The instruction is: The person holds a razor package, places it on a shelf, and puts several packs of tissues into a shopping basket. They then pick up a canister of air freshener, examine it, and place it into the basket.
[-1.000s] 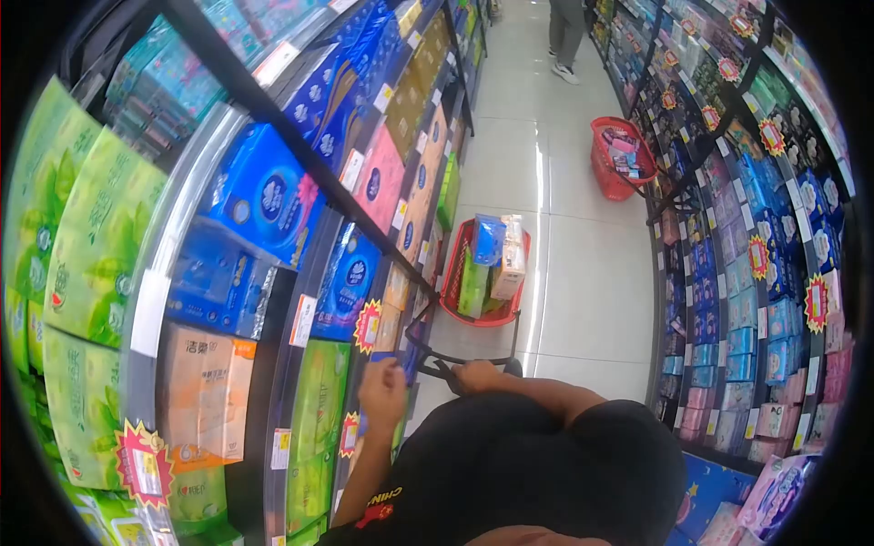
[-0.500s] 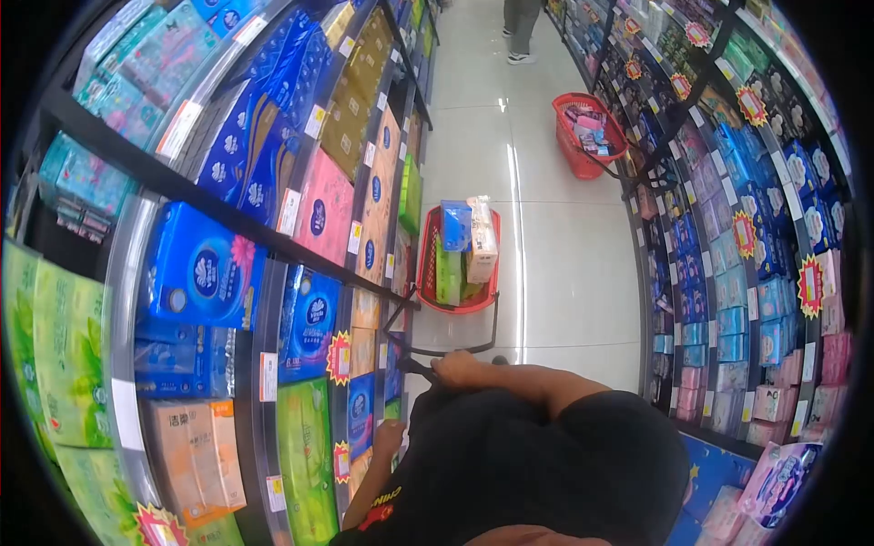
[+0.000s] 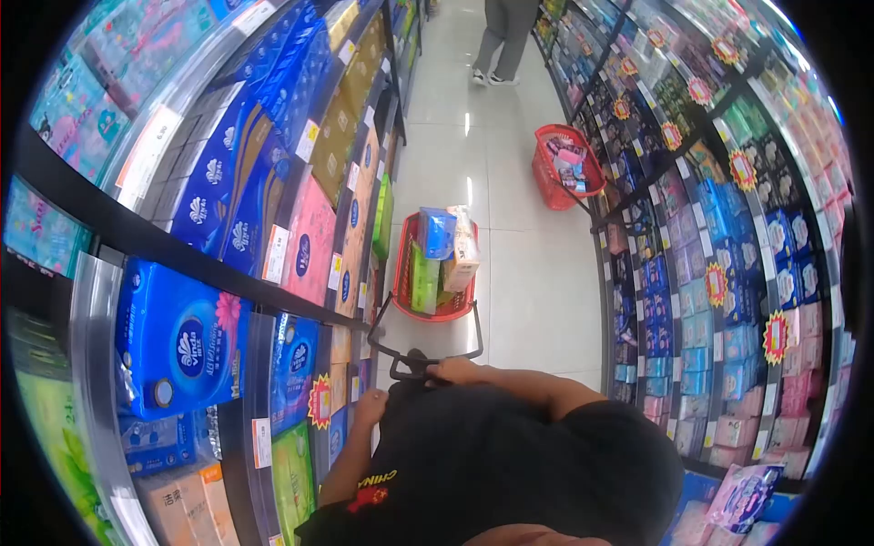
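Observation:
A red basket (image 3: 401, 296) stands on the floor ahead of my body, with a blue pack (image 3: 439, 233), a green pack (image 3: 424, 280) and a white-and-beige pack (image 3: 462, 253) inside. Its black handle (image 3: 375, 344) reaches back toward me. My right hand (image 3: 455, 370) is closed around the end of the black handle. Beside the lower left shelf is my left hand (image 3: 371, 406), near the handle but apart from it; its fingers are too small to make out.
Shelves of tissue packs (image 3: 187, 341) rise close on the left. Another red basket (image 3: 555, 191) holding small packs stands by the right shelves (image 3: 696, 300). Farther up the aisle is a person (image 3: 506, 41), seen by the legs.
The view has shifted along the aisle. My left hand is higher in view, nearer the handle. The person's legs show more fully and their feet have changed position.

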A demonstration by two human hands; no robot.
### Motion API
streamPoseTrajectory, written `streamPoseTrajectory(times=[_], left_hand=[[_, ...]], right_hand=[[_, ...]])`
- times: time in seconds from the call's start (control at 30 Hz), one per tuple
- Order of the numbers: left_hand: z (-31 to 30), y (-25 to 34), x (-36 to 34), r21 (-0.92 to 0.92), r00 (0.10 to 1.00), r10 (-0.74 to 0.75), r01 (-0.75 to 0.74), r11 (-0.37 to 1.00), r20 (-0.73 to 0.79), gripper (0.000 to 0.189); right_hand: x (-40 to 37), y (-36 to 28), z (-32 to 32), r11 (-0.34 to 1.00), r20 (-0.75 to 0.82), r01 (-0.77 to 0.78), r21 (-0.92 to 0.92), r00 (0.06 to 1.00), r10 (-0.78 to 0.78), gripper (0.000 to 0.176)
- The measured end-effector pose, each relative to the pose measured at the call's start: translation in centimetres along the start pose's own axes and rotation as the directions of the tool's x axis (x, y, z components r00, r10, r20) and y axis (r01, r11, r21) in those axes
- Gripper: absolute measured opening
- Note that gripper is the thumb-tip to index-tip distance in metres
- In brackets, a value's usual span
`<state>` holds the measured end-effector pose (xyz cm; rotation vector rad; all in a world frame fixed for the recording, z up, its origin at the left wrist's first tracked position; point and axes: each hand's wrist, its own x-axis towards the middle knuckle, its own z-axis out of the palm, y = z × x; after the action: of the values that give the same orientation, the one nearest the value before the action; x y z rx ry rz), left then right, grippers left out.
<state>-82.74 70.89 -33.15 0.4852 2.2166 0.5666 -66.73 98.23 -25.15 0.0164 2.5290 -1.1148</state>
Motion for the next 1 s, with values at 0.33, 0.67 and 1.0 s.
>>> streamPoseTrajectory(times=[0.33, 0.67, 1.0], left_hand=[[-4.1, 1.8, 7.7, -0.085, 0.999, -0.039, 0.040, 0.996, 0.013, 0.041], [-6.4, 5.2, 6.4, -0.006, 0.983, -0.180, 0.180, 0.984, -0.029, 0.041], [-1.2, 15.4, 12.6, -0.340, 0.945, -0.318, 0.276, 0.899, -0.072, 0.042]], right_hand=[[3.5, 2.3, -4.8, 0.978, 0.004, -0.208, -0.022, 0.978, 0.208, 0.041], [7.2, 11.6, -9.3, 0.987, 0.142, -0.152, -0.053, 0.977, 0.158, 0.038], [9.3, 17.0, -19.4, 0.996, 0.330, -0.066, -0.052, 0.941, 0.080, 0.044]])
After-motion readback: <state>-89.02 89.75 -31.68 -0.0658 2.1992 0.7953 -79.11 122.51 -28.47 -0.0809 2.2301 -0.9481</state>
